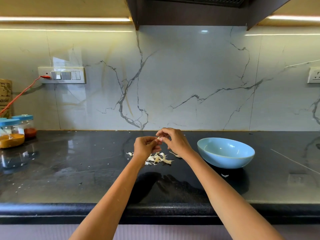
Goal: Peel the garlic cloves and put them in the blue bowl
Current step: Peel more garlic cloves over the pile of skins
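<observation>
Both my hands are raised above the black counter (86,179), fingers meeting on one small pale garlic clove (158,139). My left hand (146,147) pinches the clove from the left. My right hand (174,141) pinches at its top from the right. Below the hands lies a heap of white garlic skins (158,158); whether cloves are among them I cannot tell. The blue bowl (226,164) stands on the counter to the right of my hands, its visible inside holding nothing.
Blue-lidded spice jars (12,133) stand at the far left by the wall, with a red cable (22,94) running up to a switch plate. Loose skin scraps lie about, one (224,175) in front of the bowl. The counter's front edge runs across the bottom.
</observation>
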